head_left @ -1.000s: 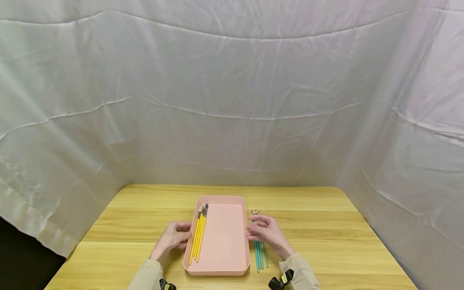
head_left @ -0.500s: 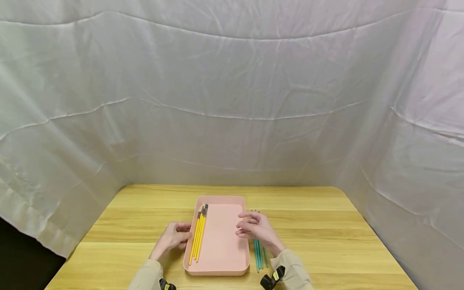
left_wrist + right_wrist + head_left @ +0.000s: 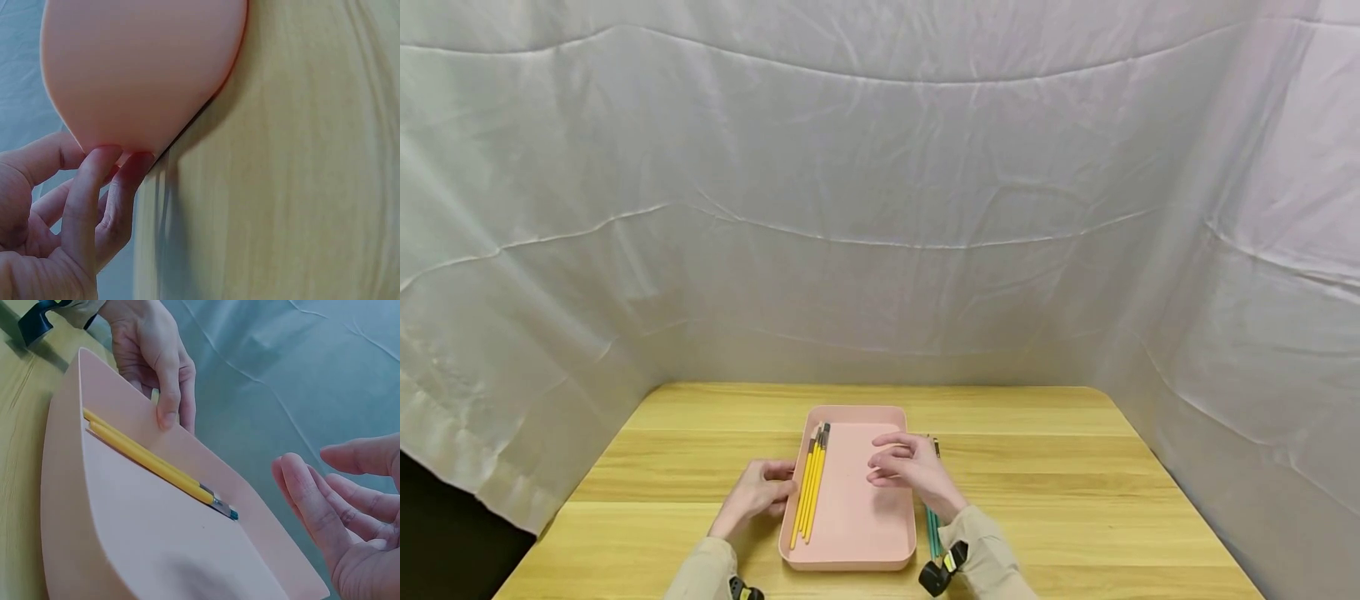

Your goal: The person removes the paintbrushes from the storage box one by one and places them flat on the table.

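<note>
A shallow pink tray lies on the table. My left hand pinches its left wall, the thumb over the rim and the fingers against the outside, as the left wrist view shows of the fingers. Several yellow-handled paintbrushes lie side by side along that wall inside the tray, bristles toward the far end. Above the right part of the tray hovers my right hand, its fingers loosely bent and nothing between them. Teal-handled brushes lie just outside the tray's right wall, partly hidden under my right wrist.
The wooden table reaches out on both sides of the tray. Grey fabric hangs behind it and along its left and right sides. A black wrist camera is strapped at my right sleeve, close over the teal brushes.
My right hand has moved left from over the teal brushes to above the tray, still holding nothing. The left hand, the tray and the yellow brushes have stayed put.
</note>
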The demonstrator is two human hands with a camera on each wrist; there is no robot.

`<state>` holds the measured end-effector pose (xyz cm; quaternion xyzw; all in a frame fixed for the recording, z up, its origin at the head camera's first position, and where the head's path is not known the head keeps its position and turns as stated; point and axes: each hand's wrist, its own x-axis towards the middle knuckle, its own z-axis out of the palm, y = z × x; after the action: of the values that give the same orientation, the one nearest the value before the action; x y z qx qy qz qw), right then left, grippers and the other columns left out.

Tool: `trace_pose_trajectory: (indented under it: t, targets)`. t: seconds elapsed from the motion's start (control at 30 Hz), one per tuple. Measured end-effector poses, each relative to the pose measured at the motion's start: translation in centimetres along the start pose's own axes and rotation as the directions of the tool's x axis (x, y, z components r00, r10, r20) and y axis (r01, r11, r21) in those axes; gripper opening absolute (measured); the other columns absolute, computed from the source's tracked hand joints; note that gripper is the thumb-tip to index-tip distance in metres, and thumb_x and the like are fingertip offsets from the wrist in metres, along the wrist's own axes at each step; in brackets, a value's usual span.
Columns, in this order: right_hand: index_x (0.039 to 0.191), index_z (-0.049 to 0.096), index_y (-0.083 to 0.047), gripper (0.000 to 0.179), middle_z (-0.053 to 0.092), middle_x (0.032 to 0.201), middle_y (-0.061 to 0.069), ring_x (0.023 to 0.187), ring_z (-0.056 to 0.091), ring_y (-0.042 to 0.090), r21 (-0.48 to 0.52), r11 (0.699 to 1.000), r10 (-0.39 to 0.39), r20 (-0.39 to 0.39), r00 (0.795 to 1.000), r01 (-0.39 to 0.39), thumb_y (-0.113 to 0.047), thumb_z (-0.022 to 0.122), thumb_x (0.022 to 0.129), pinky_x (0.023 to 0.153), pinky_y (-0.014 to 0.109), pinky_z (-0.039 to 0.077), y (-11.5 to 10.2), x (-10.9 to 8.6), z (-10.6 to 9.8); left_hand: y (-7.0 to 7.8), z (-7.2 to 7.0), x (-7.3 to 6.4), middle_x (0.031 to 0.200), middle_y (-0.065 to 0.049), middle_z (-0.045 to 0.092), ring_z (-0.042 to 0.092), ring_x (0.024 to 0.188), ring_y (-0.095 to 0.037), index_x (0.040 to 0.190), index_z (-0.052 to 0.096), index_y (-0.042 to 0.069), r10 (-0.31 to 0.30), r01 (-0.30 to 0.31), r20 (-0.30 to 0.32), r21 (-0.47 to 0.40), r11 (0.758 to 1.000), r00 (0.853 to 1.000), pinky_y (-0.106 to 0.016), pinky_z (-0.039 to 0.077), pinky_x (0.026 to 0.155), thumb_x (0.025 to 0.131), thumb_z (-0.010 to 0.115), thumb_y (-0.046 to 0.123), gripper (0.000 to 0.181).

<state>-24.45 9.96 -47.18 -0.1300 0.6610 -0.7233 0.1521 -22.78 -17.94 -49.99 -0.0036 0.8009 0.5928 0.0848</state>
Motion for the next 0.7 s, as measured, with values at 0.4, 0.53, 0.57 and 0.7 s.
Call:
trace_pose_trajectory:
  t: [0.4, 0.53, 0.57, 0.7]
  targets:
    - [0.129, 0.051, 0.013, 0.041, 0.074, 0.099, 0.021, 0.078, 0.074, 0.016, 0.015, 1.0, 0.02, -0.006, 1.0, -0.02, -0.001, 0.065, 0.093, 0.079, 0.033, 0.063, 0.0, 1.2, 1.0, -0.1, 0.0, 0.1, 0.111, -0.029, 0.066, 0.066, 0.077, -0.016, 0.128, 0.058, -0.016, 0.014, -0.014, 0.01, 0.008, 1.0, 1.0, -0.028, 0.06, 0.061, 0.087, 0.066, -0.003, 0.044]
    - [0.126, 0.053, 0.012, 0.038, 0.071, 0.104, 0.031, 0.079, 0.074, 0.016, -0.006, 1.0, 0.012, -0.001, 1.0, -0.012, -0.001, 0.065, 0.093, 0.079, 0.035, 0.064, 0.0, 1.9, 1.4, -0.1, -0.1, 0.1, 0.111, -0.029, 0.066, 0.067, 0.078, -0.016, 0.129, 0.058, -0.016, 0.014, -0.014, 0.014, 0.009, 1.0, 1.0, -0.028, 0.06, 0.061, 0.087, 0.066, -0.003, 0.044]
    - [0.126, 0.054, 0.013, 0.038, 0.071, 0.105, 0.032, 0.078, 0.074, 0.016, -0.011, 1.0, 0.01, 0.001, 1.0, -0.01, -0.001, 0.065, 0.093, 0.079, 0.035, 0.064, 0.0, 2.1, 1.6, -0.1, -0.1, 0.1, 0.111, -0.029, 0.066, 0.067, 0.079, -0.016, 0.129, 0.058, -0.016, 0.015, -0.016, 0.014, 0.011, 1.0, 1.0, -0.028, 0.06, 0.061, 0.088, 0.066, -0.003, 0.044]
    - [0.124, 0.054, 0.013, 0.036, 0.072, 0.102, 0.029, 0.077, 0.074, 0.016, -0.025, 1.0, 0.015, 0.009, 1.0, -0.015, -0.001, 0.066, 0.092, 0.078, 0.036, 0.064, 0.1, 3.0, 2.2, -0.2, -0.1, 0.1, 0.11, -0.029, 0.066, 0.067, 0.079, -0.016, 0.129, 0.057, -0.016, 0.021, -0.021, 0.02, 0.01, 1.0, 1.0, -0.028, 0.061, 0.062, 0.088, 0.066, -0.003, 0.044]
